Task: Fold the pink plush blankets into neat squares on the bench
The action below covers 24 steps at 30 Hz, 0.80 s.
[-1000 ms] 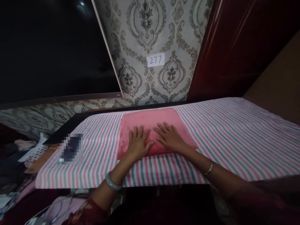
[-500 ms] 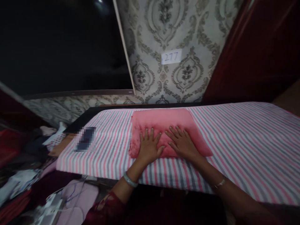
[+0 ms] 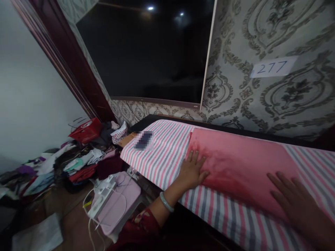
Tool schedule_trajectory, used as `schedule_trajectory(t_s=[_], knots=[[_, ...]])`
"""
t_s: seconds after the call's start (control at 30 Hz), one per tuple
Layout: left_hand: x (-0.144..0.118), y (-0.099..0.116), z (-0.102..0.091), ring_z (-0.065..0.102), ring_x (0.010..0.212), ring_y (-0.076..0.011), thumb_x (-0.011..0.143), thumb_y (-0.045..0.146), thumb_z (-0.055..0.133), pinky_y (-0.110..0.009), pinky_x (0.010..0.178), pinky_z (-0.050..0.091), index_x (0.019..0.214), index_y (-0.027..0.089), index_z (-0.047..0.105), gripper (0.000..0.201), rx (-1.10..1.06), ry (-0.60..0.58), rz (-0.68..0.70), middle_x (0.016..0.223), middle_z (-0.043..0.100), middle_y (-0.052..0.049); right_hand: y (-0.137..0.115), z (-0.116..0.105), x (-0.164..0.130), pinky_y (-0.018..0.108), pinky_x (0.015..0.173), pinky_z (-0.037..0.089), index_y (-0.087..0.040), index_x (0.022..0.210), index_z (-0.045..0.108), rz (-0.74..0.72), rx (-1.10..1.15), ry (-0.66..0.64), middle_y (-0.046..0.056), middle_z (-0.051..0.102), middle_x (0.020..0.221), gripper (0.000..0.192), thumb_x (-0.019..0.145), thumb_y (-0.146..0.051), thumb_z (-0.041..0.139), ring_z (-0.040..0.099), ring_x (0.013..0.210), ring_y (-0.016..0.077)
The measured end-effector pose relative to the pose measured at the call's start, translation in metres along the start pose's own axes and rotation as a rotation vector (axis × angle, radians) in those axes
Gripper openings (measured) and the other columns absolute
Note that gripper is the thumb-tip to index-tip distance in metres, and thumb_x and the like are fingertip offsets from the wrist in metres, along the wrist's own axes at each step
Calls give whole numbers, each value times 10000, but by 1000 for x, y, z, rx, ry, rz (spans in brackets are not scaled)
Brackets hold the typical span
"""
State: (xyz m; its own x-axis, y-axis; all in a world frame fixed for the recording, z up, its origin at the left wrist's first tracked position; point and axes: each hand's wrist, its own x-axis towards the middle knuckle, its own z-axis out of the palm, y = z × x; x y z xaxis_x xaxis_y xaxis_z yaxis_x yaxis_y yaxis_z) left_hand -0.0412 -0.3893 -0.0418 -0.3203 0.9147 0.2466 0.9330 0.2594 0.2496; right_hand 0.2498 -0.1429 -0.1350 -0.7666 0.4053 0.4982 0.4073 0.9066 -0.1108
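Observation:
A folded pink cloth (image 3: 235, 160) lies flat on a board covered with a pink, grey and white striped sheet (image 3: 167, 150). My left hand (image 3: 192, 170) rests palm down on the cloth's left near corner, fingers spread, a pale bangle on the wrist. At the cloth's right near edge my right hand (image 3: 298, 202) lies flat too, fingers apart. Neither hand holds anything.
A dark blurred object (image 3: 143, 140) lies on the sheet's left end. On the floor at left sits an iron (image 3: 102, 197) on a pink cushion, beside a pile of clothes (image 3: 75, 164) and a red box (image 3: 85, 129). A "277" label (image 3: 273, 67) is on the patterned wall.
The view has swung to the left, showing the floor and clothes pile. My hands have spread apart across the pink cloth, left toward its left corner, right toward its right edge.

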Motion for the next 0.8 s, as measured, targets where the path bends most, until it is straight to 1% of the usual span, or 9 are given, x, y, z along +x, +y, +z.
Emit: schedule_trajectory(t_s=[0.1,0.17,0.27,0.33,0.4,0.47,0.53,0.67,0.8], knots=[[-1,-5,9,167,1545,-395,990,570,424,-598,1100,426,1551,191,385,678,-38,-3,10,1657,267,-180,3,8,-2,617,1148,254,-367,1631,-2,-251,57,95,214,442,1534,696,972,-422,213,148,1538,228],[-1,-7,11,159,1546,-398,986,578,429,-604,1104,421,1551,188,383,688,-46,6,18,1658,261,-184,1,7,-1,634,1149,235,-358,1627,-44,-300,70,118,233,424,1535,721,974,-411,257,122,1543,240],[-5,-13,7,163,1547,-391,967,598,462,-616,1123,392,1557,208,371,713,-62,23,65,1658,266,-176,-4,1,-7,613,1147,266,-341,1640,40,-180,97,96,238,461,1505,735,959,-439,299,171,1534,254],[-11,-20,2,163,1551,-376,921,641,528,-618,1166,330,1564,234,353,781,-76,19,132,1661,267,-164,-7,-5,-18,599,1130,303,-384,1629,141,-89,93,117,212,486,1494,749,924,-509,362,212,1524,273],[-19,-27,-1,160,1553,-369,857,650,625,-613,1196,275,1569,239,331,873,-77,3,198,1667,247,-170,-8,-9,-30,583,1112,333,-417,1614,187,-60,85,137,203,505,1476,802,870,-564,447,253,1510,294],[-25,-33,-4,181,1546,-371,832,566,704,-600,1200,269,1562,214,331,892,-52,4,228,1660,243,-197,-6,-12,-39,568,1100,354,-418,1615,177,-63,90,142,214,514,1456,853,836,-573,488,291,1495,302],[-28,-36,-6,229,1528,-373,842,441,726,-583,1186,299,1544,187,349,835,-9,22,242,1629,295,-219,-4,-13,-43,565,1084,372,-428,1613,173,-49,90,156,217,521,1443,842,839,-559,478,321,1481,301],[-25,-34,-13,338,1461,-378,865,250,661,-567,1136,364,1515,185,370,715,90,21,331,1514,450,-202,3,-9,-43,578,1034,412,-436,1606,185,-55,56,157,218,532,1425,786,863,-531,420,408,1427,338],[-19,-35,-17,434,1386,-335,902,98,482,-505,1077,438,1482,170,381,592,159,30,434,1441,507,-186,11,-1,-49,575,1048,408,-411,1613,167,-29,40,100,219,517,1448,767,873,-484,357,500,1354,359]])
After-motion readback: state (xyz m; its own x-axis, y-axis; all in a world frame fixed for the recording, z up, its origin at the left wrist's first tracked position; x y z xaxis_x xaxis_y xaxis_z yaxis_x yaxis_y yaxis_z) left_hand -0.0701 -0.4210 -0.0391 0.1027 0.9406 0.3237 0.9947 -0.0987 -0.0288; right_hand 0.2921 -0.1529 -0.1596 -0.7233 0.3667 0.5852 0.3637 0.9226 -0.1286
